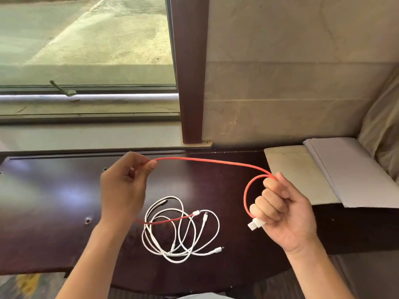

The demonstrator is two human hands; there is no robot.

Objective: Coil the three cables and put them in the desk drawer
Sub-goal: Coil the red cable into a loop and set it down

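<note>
One loop made in the red cable (pixel 216 162), pinched by left hand (pixel 125 186) and gripped in right hand (pixel 280 210). White cables (pixel 179 229), maybe two, tangled nearer on desk (pixel 54 201). Drawer unseen.

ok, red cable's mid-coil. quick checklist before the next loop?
1. USB plug end anchored in right hand: ok, it sticks out below the fist.
2. First loop formed: ok, one red loop hangs from the right hand.
3. Left hand pinching the red cable for the next loop: ok.
4. Red cable's far end free: not ok, its tail lies across the white cables on the desk.
5. White cables coiled: not ok, a loose tangle.
6. Drawer open: cannot tell, none in view.
</note>
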